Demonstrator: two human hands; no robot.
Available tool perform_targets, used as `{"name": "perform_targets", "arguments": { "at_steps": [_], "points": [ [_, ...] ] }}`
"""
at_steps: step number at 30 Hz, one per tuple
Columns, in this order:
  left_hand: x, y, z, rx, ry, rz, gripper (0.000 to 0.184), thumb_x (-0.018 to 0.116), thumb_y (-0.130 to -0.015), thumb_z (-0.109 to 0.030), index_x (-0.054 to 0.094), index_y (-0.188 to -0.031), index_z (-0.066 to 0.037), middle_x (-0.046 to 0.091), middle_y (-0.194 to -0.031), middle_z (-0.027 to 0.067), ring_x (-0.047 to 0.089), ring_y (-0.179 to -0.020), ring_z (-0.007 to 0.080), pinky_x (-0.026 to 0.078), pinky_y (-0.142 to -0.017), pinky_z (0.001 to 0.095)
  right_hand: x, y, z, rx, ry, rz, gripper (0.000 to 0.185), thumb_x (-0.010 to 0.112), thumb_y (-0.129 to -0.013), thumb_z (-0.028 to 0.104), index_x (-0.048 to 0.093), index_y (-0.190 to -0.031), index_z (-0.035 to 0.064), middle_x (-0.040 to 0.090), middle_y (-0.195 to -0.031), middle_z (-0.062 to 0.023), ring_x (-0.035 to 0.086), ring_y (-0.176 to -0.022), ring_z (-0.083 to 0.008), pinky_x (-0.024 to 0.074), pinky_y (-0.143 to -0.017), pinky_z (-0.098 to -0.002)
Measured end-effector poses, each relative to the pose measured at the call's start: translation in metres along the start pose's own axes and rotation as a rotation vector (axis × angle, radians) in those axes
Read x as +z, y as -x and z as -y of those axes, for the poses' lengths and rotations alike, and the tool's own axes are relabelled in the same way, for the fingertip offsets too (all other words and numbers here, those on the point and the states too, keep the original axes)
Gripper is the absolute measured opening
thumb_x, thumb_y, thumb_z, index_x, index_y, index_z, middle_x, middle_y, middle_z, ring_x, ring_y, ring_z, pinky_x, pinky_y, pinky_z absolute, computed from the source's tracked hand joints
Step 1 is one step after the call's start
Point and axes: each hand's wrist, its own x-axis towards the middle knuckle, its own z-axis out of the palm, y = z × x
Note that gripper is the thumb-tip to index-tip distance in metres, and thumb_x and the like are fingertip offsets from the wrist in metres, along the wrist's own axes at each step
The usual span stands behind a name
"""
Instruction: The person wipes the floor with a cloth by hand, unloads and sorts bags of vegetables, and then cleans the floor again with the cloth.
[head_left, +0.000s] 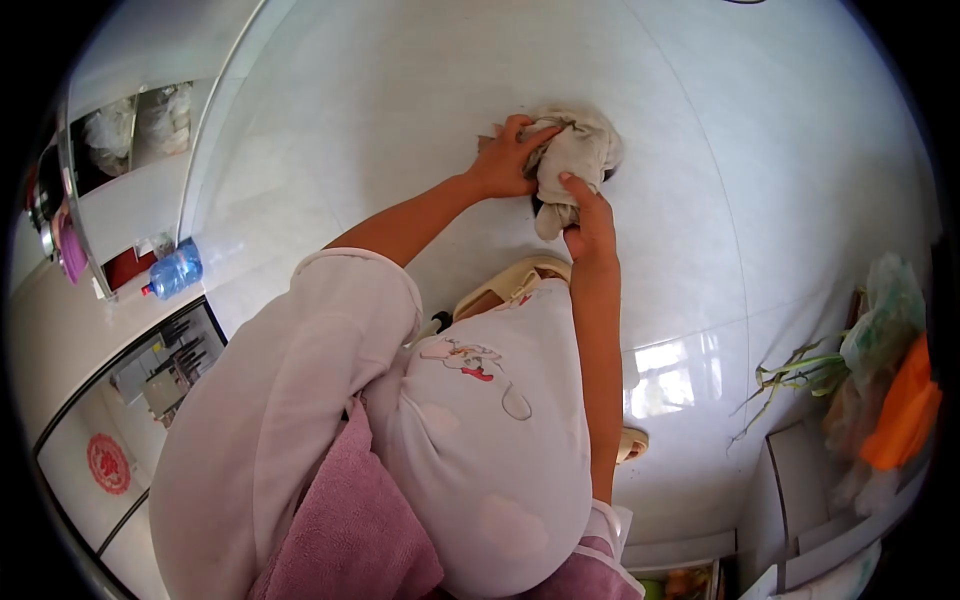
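A bunched beige cloth is between my two hands, low over the pale glossy floor. My left hand grips its left side, fingers curled onto the fabric. From below, my right hand holds the cloth's lower right part, with the thumb on top. A dark shape shows partly under the cloth; what it is I cannot make out.
A blue water bottle lies by shelves at the left. Green stalks, plastic bags and an orange bag are at the right. A cream slipper is near my knees, and an open drawer is at the bottom.
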Motion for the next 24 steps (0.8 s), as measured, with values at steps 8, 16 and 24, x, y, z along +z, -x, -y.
{"name": "perform_targets", "arguments": {
  "at_steps": [8, 16, 24],
  "points": [
    [-0.006, 0.011, -0.005, 0.039, 0.028, -0.013, 0.087, 0.079, -0.079, -0.031, 0.037, -0.155, -0.029, 0.025, -0.154, 0.0143, 0.048, -0.129, 0.0383, 0.047, -0.103, 0.0444, -0.049, 0.011, 0.014, -0.197, 0.508, -0.357, 0.078, 0.076, -0.072, 0.012, 0.046, -0.143, 0.0025, 0.061, -0.129, -0.0122, 0.058, -0.117, -0.0272, 0.0451, -0.100, -0.0416],
    [0.036, -0.013, -0.032, -0.057, -0.233, -0.229, 0.082, 0.076, -0.082, -0.053, 0.044, -0.151, -0.023, 0.029, -0.153, 0.0200, 0.042, -0.133, 0.0428, 0.038, -0.110, 0.0507, -0.012, 0.010, 0.013, -0.750, 1.270, -0.526, 0.107, 0.084, -0.075, 0.044, 0.025, -0.156, 0.0062, 0.038, -0.147, -0.0336, 0.037, -0.135, -0.0501, 0.0389, -0.107, -0.0595],
    [0.028, -0.010, -0.019, -0.047, 0.259, -0.272, 0.086, 0.074, -0.084, -0.054, 0.040, -0.154, -0.018, 0.038, -0.150, 0.0176, 0.041, -0.135, 0.0378, 0.038, -0.109, 0.0509, -0.032, -0.032, 0.014, -0.226, 0.489, -0.231, 0.076, 0.081, -0.077, 0.019, 0.045, -0.138, -0.0089, 0.057, -0.131, -0.0187, 0.054, -0.122, -0.0316, 0.0435, -0.106, -0.0417]
  ]
}}
